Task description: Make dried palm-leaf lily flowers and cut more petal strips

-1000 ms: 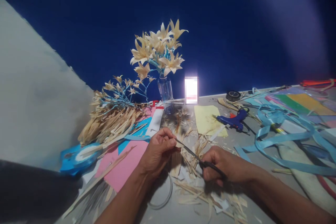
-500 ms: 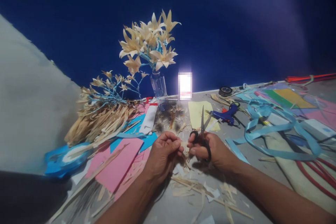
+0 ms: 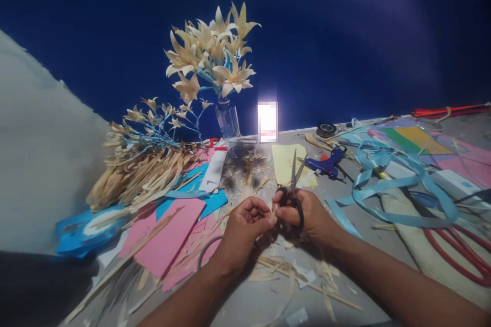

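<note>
Black-handled scissors rest in my right hand, blades pointing up and slightly parted. The fingers of that hand are curled round the handles, its thumb and fingertips close against my left hand. My left hand is closed in a pinch on a small pale strip, mostly covered by the fingertips of both hands. A thin grey wire curves out beside my left wrist. Below the hands lie dry husk scraps and bits of white paper.
Pale husk flowers stand in a clear bottle. Left lie a husk bundle, pink paper and a blue tape dispenser. A blue glue gun, yellow paper and light-blue ribbon are on the right.
The scissors, earlier pointing toward my left fingertips, have swung upright in my right hand. Both hands have come together at the fingertips. The view has shifted somewhat to the right.
</note>
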A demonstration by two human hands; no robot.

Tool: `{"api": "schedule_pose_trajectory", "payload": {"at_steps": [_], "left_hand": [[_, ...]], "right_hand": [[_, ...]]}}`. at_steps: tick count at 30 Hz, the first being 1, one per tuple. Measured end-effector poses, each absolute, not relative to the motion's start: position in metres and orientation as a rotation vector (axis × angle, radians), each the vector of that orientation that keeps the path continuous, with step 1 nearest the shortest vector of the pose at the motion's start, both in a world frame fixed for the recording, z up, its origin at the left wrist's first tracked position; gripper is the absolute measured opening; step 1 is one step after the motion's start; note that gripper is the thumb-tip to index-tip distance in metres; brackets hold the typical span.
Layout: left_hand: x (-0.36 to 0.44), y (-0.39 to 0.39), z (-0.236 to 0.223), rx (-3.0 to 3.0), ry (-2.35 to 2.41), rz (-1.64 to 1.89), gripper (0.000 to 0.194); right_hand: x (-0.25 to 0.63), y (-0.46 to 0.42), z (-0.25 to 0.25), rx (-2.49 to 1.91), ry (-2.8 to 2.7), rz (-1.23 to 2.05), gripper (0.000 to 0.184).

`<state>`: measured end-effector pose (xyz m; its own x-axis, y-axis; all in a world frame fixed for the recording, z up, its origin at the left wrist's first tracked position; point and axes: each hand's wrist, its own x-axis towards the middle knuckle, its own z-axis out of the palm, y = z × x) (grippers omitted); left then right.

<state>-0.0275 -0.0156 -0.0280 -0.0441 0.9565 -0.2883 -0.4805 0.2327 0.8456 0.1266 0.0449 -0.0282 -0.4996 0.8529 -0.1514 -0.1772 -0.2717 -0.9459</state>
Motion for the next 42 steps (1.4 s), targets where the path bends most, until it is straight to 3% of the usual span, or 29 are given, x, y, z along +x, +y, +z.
{"api": "schedule_pose_trajectory", "payload": {"at_steps": [13, 22, 33, 42], "left_hand": [[-0.020, -0.019, -0.020, 0.534, 1.115, 1.409, 0.031], [-0.028, -0.021, -0.010, 0.542, 1.076, 1.180, 0.026], [-0.033, -0.017, -0.013, 0.624, 1.023, 1.172, 0.027], [-0.034, -0.018, -0.015, 0.641, 1.068, 1.127, 0.025]], "right_hand": [[0.123, 0.039, -0.031, -0.918, -1.205, 1.911, 0.043], [0.127, 0.038, -0.017, -0.951, -1.691, 1.663, 0.018], [0.130, 0.045, -0.016, -0.985, -1.366, 1.830, 0.032], [0.130, 0.045, -0.010, -1.009, -1.356, 1.859, 0.032]]}}
